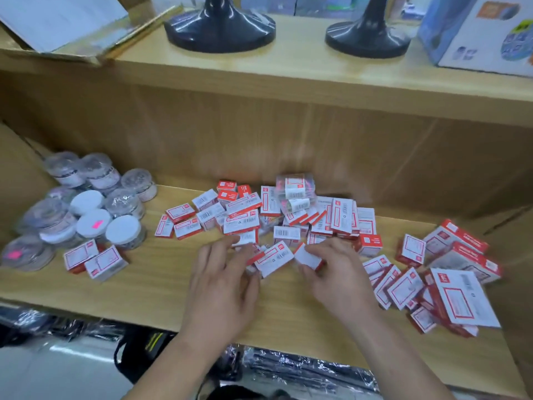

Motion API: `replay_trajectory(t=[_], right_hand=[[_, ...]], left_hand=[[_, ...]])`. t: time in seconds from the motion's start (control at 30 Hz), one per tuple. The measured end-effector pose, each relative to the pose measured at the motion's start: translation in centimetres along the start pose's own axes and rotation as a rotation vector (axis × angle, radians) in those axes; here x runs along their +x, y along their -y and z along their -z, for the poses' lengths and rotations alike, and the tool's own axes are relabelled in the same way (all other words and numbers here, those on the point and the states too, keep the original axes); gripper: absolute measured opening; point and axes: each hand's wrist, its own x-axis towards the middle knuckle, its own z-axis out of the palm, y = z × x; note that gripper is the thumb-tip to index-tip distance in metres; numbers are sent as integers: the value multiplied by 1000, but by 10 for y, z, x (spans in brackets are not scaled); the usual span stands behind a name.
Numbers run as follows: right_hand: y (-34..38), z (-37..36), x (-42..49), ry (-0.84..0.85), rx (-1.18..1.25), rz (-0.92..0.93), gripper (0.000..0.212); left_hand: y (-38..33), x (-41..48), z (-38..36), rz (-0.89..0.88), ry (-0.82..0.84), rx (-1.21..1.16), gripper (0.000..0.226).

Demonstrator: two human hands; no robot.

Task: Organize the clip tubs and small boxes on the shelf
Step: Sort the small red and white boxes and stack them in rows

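- Two bare hands reach in from the near edge of the wooden shelf (pixel 161 293); nothing else lies closer to the camera.
- Left hand (pixel 223 280) rests fingers spread on the near side of the middle pile, touching small boxes; whether it grips any cannot be told.
- Right hand (pixel 336 274) pinches one white-and-red small box (pixel 308 257) between thumb and fingers.
- Middle pile of small boxes (pixel 259 215): roughly thirty, jumbled, too overlapped for an exact count.
- Right pile of boxes (pixel 438 272): about fifteen, some larger.
- Two boxes (pixel 95 259) sit apart at near left, just beside the tubs.
- Clip tubs (pixel 86 203) cluster at far left, about a dozen, three with white faces up.
- Two black round bases (pixel 219 27) stand on the upper shelf.
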Motion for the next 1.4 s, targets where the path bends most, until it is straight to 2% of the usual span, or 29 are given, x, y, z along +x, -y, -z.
replay_trajectory(t=[0.1,0.17,0.23,0.27,0.37,0.43,0.53,0.63,0.7,0.8,0.93,1.07,1.27,1.4], right_hand=[[3,15,5,-34,103,-41,17],[-2,33,9,-178,108,-68,15],[-12,49,15,-288,-7,-102,21],[-18,55,18,-273,-80,-138,27],[-27,62,23,-60,-216,-282,40],[-31,60,23,10,-232,-275,40],[-35,62,19,-29,-232,-233,37],[-28,71,14,-184,-268,-186,30],[-18,75,10,-184,-194,-164,35],[-4,70,4,-39,-41,-124,40],[4,59,-4,116,-134,-123,35],[12,61,-9,130,-190,-138,38],[18,41,-10,232,-146,-174,54],[22,22,-13,151,-150,-112,53]], left_hand=[[2,6,2,-9,1,4,40],[-3,8,0,-38,-15,-9,40],[-10,11,-5,-64,0,-14,41],[-14,13,-9,-77,19,-10,40],[-26,25,-23,-109,143,88,44],[-34,33,-31,-95,226,172,53],[-47,40,-41,-83,260,264,58],[-53,42,-45,-58,266,300,63],[-48,39,-44,-37,268,276,62],[-31,30,-39,-40,260,257,65],[-11,25,-33,-75,181,81,59],[-11,16,-9,-74,47,-105,38],[-18,-31,-20,-85,203,-130,36],[-15,-44,-27,-99,173,-173,37]])
